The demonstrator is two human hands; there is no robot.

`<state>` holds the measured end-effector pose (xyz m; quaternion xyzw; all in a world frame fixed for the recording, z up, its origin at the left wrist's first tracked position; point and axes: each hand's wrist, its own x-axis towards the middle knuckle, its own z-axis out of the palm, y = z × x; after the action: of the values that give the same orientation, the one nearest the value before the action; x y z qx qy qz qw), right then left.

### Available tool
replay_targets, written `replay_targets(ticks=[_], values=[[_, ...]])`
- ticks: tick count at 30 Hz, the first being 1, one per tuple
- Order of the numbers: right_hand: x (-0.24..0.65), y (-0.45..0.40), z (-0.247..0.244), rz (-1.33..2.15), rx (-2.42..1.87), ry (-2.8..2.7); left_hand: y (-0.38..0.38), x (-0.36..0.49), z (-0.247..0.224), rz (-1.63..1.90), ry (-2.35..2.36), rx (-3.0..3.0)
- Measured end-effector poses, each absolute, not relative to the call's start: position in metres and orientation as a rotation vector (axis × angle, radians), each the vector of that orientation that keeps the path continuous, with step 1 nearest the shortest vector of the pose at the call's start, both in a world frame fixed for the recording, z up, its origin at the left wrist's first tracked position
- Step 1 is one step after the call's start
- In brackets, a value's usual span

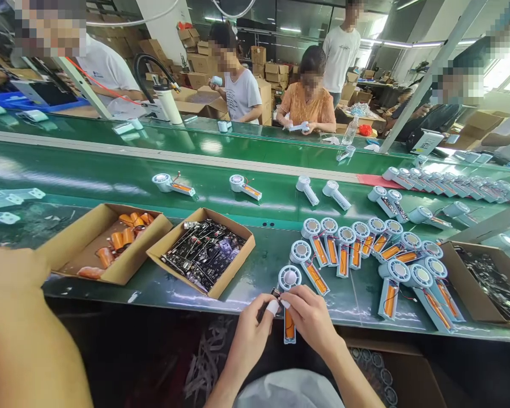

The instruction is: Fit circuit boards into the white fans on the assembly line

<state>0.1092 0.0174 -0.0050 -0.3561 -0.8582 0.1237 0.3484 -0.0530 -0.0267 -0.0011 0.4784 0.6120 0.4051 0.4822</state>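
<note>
My left hand [253, 324] pinches a small dark circuit board [275, 292] between thumb and fingers at the table's front edge. My right hand [309, 317] is closed at the same spot, its fingertips meeting the board; whether they also grip a wire is hidden. White covers show on some fingertips. Just under both hands lies a light-blue handheld fan [289, 277], round head away from me. Its open handle holds an orange battery [289, 326] and extends past the edge toward me.
Left of my hands stand a carton of circuit boards [212, 255] and a carton of orange batteries [123, 241]. Several open-handled fans [344, 255] lie to the right, before another parts carton [484, 277]. More fans sit on the green belt [204, 164]. Another person's arm [29, 334] reaches in at left.
</note>
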Motion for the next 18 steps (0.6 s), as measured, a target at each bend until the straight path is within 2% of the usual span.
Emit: replay_targets(ticks=[8,18], values=[[0.099,0.013,-0.004,0.249,-1.091,-2.140,-0.035,-0.048,-0.002,1.071,1.656,1.353],[0.093,0.008,0.006,0.089,-1.194,-2.317,-0.041,-0.047,-0.023,1.261,1.691,1.777]])
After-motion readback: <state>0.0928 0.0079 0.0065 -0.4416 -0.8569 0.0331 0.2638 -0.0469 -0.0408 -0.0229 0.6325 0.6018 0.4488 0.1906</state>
